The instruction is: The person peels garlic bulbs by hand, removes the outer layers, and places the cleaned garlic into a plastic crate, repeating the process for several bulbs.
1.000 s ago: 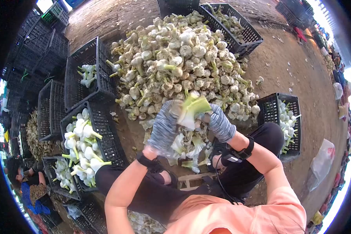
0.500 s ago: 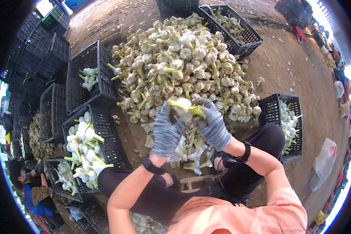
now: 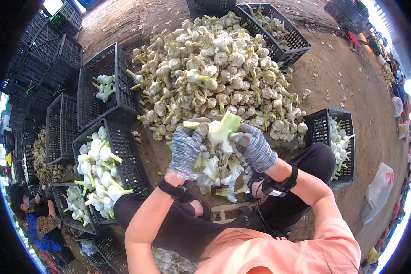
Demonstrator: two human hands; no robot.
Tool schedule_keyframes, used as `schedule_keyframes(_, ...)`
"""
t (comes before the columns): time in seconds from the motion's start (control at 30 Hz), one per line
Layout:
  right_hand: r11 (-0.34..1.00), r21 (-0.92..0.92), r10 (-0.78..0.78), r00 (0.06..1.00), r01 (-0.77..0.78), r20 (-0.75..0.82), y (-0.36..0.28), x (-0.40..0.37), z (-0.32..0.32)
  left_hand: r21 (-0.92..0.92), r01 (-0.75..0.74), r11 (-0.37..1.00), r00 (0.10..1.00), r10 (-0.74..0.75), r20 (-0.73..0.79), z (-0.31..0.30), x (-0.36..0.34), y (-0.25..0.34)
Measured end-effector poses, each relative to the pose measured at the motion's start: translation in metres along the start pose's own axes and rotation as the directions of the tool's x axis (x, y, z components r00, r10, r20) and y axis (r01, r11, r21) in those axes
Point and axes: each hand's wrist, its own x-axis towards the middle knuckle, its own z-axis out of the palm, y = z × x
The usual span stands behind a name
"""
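Note:
Both hands wear grey striped gloves and meet in front of the garlic pile. My left hand (image 3: 186, 148) is closed on a garlic bulb (image 3: 220, 133) from its left side, with a pale green stem poking out past the thumb. On the other side, my right hand (image 3: 256, 148) pinches the bulb between thumb and fingers. A broad piece of green stem or leaf (image 3: 230, 121) flares up from the white bulb, and whether it is still attached is hard to tell. Beneath the hands lie stripped husks and leaves (image 3: 233, 176) on the ground.
A big heap of unpeeled garlic (image 3: 205, 73) lies ahead. Left stand a black crate (image 3: 128, 160) of clean white garlic and another crate (image 3: 119, 86) with a few bulbs. A crate (image 3: 345, 150) of garlic is by my right knee. A co-worker (image 3: 36, 214) sits far left.
The bulb has turned between my hands: its white side and the flared green piece now face upward. My hands have shifted slightly, and my right fingers have moved onto the bulb's side.

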Motion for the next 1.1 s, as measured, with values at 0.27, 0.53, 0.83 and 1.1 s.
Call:
schedule_keyframes(0.27,0.517,0.781,-0.069,0.892,-0.352,0.447,0.005,0.020,-0.023,-0.309,0.104,0.945,0.963,-0.018,0.270,-0.003,-0.002,0.005)
schedule_keyframes(0.53,0.923,0.122,0.313,0.897,-0.365,0.313,0.013,0.010,-0.025,-0.672,0.384,0.633,0.891,-0.064,0.449,-0.002,-0.007,0.011)
schedule_keyframes(0.83,0.778,-0.611,0.373,0.675,0.145,0.636,0.012,-0.009,-0.010,-0.784,0.331,0.525,0.935,-0.297,0.195,-0.015,0.009,-0.008)
schedule_keyframes(1.1,0.761,-0.646,0.283,0.928,-0.064,0.242,0.005,0.025,0.002,-0.650,0.291,0.702,0.951,-0.289,0.113,-0.011,0.007,-0.021)
